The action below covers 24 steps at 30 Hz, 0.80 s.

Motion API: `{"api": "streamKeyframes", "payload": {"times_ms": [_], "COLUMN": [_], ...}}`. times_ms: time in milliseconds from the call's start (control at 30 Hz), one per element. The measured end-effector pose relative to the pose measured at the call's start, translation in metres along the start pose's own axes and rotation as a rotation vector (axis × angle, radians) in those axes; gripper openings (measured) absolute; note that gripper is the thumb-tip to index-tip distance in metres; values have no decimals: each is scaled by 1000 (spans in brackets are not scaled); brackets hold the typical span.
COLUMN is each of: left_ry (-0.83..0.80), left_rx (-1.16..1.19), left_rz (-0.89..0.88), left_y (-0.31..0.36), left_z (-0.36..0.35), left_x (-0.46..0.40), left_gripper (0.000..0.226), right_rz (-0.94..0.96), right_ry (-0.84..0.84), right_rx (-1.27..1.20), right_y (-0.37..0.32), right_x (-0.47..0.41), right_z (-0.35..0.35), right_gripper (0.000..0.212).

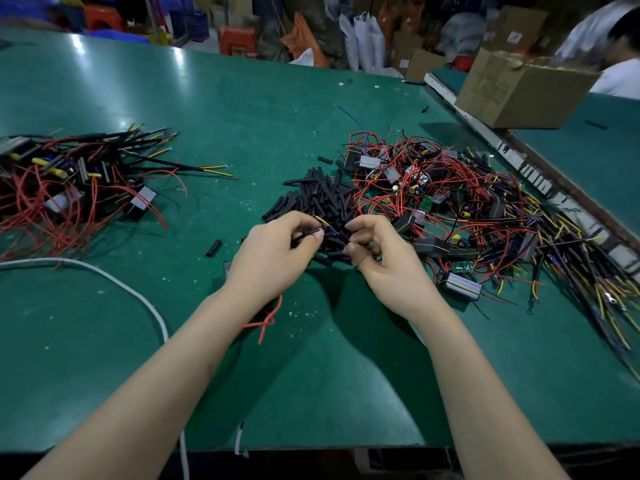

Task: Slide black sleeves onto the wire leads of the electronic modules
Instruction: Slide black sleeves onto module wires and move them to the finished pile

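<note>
Left pile: sleeved modules, red leads, frame's left edge
Left hand: centre frame; pinches a black sleeve over yellow and blue leads
Loose sleeves: heaped just beyond both hands
Right hand: fingers curled at the heap; whether they pinch anything, cannot tell
Right pile: unsleeved modules, tangled

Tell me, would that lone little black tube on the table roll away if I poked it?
Probably. The lone black sleeve looks round and lies loose on the smooth green table, so a sideways poke would likely roll it. It also looks small and hollow, so likely very light, and probably squashy rather than stiff.
</note>
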<state>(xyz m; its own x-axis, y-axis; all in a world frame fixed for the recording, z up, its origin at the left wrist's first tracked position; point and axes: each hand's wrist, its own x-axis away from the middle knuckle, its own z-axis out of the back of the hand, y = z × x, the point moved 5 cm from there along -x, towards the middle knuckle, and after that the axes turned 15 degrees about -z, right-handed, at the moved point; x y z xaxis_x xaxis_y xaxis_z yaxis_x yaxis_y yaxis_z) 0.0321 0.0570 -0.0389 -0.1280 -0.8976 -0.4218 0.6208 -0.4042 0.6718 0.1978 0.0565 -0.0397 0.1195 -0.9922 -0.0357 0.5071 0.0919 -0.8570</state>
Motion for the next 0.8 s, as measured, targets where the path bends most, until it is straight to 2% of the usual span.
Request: {"api": "streamKeyframes", "payload": {"times_ms": [167, 267, 367, 433, 633, 800], "left_ry": [20, 144, 205, 219, 246, 247], "left_rx": [33, 135, 78, 50, -74, -52], "left_rz": [27, 56, 48, 35, -125, -246], "left_y": [0, -1, -1, -1, 8, 10], "left_z": [-5, -3, -2, -2, 0, 1], "left_x": [-2, 2, 7, 8, 9, 10], "left_gripper": [17, 18, 21, 21, 10, 7], "right_rz": [35, 70, 85, 94, 50, 26], "right_ry": [-18, -24, 37, 67, 100, 101], "right_rx": [36, 60, 141, 174, 213, 214], "right_y": [-2, -4, -4, -4, -5, -5], "right_x": [3, 4, 3, 4, 5, 5], "right_z": [-3, -7, -12, -15, -19, -20], "right_gripper": [31, 35, 29, 33, 35, 33]}}
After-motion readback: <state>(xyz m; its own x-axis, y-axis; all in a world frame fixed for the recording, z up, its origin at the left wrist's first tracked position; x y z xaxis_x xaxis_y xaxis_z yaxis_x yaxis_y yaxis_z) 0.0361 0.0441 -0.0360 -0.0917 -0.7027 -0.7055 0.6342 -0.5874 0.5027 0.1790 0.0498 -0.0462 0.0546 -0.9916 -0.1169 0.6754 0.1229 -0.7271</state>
